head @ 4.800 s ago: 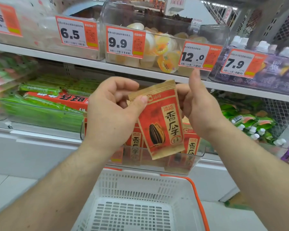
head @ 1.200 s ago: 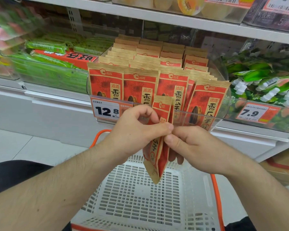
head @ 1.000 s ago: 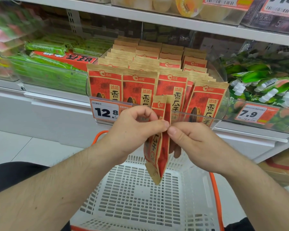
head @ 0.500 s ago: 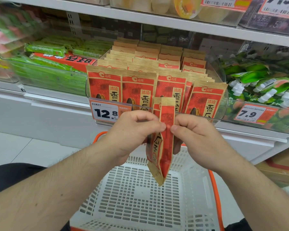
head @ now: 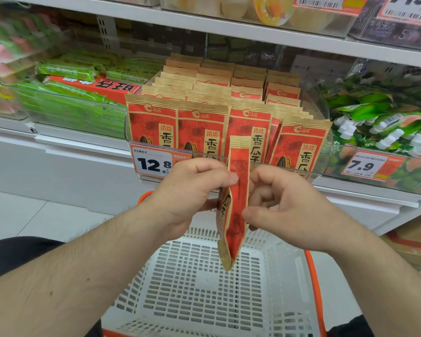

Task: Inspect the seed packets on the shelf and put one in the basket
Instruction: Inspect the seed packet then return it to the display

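A red and tan seed packet [head: 236, 215] hangs upright and edge-on just above the white basket [head: 287, 276], its lower corner over the basket's far half. My left hand [head: 192, 190] pinches its upper part from the left with thumb and fingers. Curled at the packet's right edge is my right hand [head: 289, 210]; its index finger touches high up and its thumb lower down. Behind the hands, a clear shelf bin [head: 326, 142] holds several rows of the same seed packets [head: 199, 132].
An orange price tag reading 12.8 [head: 151, 162] hangs on the bin front. Green snack bars [head: 68, 110] fill the bin to the left, green pouches with white caps [head: 379, 127] the one to the right. The basket has an orange handle [head: 314, 288]. White floor tiles lie at lower left.
Earlier the packet was held up with its front facing me; now it is lower, edge-on over the basket. In the last second my right thumb slid down its edge.
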`<state>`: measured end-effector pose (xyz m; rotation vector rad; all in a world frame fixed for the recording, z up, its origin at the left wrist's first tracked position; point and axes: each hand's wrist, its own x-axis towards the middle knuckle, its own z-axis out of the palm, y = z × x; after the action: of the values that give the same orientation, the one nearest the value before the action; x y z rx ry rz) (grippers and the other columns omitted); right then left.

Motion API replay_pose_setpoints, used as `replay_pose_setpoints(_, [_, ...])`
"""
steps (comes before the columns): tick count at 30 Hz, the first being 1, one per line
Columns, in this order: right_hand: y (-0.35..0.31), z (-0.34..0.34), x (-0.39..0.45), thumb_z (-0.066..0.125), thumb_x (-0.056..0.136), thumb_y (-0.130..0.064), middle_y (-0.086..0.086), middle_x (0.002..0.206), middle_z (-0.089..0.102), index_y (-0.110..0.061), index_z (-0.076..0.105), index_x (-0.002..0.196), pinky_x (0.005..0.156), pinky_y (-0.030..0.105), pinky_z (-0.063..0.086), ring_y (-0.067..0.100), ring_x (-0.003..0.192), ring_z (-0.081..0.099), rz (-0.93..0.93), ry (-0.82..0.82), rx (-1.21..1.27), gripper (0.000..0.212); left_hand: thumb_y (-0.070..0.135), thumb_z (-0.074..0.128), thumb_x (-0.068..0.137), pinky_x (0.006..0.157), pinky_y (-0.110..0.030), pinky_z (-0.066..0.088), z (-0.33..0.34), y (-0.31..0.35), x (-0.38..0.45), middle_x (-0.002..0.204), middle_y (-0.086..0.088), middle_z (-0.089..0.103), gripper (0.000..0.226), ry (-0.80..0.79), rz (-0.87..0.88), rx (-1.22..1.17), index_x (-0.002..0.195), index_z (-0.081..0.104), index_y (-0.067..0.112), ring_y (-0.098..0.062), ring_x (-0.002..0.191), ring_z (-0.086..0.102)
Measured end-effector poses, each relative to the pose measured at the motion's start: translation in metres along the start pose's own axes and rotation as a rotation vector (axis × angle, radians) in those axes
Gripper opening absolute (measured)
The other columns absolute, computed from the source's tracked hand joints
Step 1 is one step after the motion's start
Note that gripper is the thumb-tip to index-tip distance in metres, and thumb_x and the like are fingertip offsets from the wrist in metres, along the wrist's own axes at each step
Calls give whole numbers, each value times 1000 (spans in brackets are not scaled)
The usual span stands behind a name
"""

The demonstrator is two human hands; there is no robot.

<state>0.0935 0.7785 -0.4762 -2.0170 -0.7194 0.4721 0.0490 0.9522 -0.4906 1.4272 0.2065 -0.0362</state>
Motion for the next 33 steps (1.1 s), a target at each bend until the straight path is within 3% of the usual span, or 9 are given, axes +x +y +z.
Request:
replay_pose_setpoints(3, [-3,0,-1,70,84,-8,8,69,72,-24,56,100,72,59,56,40,70,68,21,-53,-80,26,7,69,85,86,-50,52,0,1,0,108,-31,67,8,13,7,0,80,65,4,-31,88,64])
replay_pose_setpoints(6, [-4,2,-2,63,85,-15,5,69,73,-27,53,109,69,59,56,39,68,69,19,-81,-106,29,18,73,71,94,-56,50,1,2,-1,110,-31,65,14,43,7,-13,75,65,7,-43,100,66])
replay_pose_setpoints(8, [-4,2,-2,61,86,-17,4,70,74,-30,52,110,69,60,57,38,68,70,18,-96,-113,29,14,75,75,93,-55,50,2,2,0,110,-30,66,13,57,10,-18,74,64,8,-44,108,63])
replay_pose_setpoints(13, [-7,3,-3,72,83,-9,2,68,73,-32,44,110,71,57,57,31,68,70,48,-126,-134,46,4,64,87,81,-44,51,0,1,1,93,-25,68,20,78,25,-66,68,62,9,-28,85,63])
replay_pose_setpoints(20, [-12,6,-6,76,80,-9,5,67,72,-36,31,134,70,53,58,28,65,69,59,-120,-163,75,4,63,87,73,-36,51,3,0,1,70,0,65,40,84,45,-88,51,64,20,-16,71,61])
replay_pose_setpoints(25, [-14,9,-6,76,77,-8,0,69,72,-55,6,148,72,44,60,17,66,71,48,-163,-221,110,3,61,88,71,-36,50,5,1,1,71,-2,66,34,85,52,-116,58,66,17,-19,74,60])
replay_pose_setpoints(33, [-12,3,-6,73,79,2,8,74,73,-58,-1,150,76,47,61,24,69,72,12,-233,-184,119,5,59,89,77,-40,52,3,1,1,74,-5,67,27,48,44,-136,65,67,15,-21,78,60])
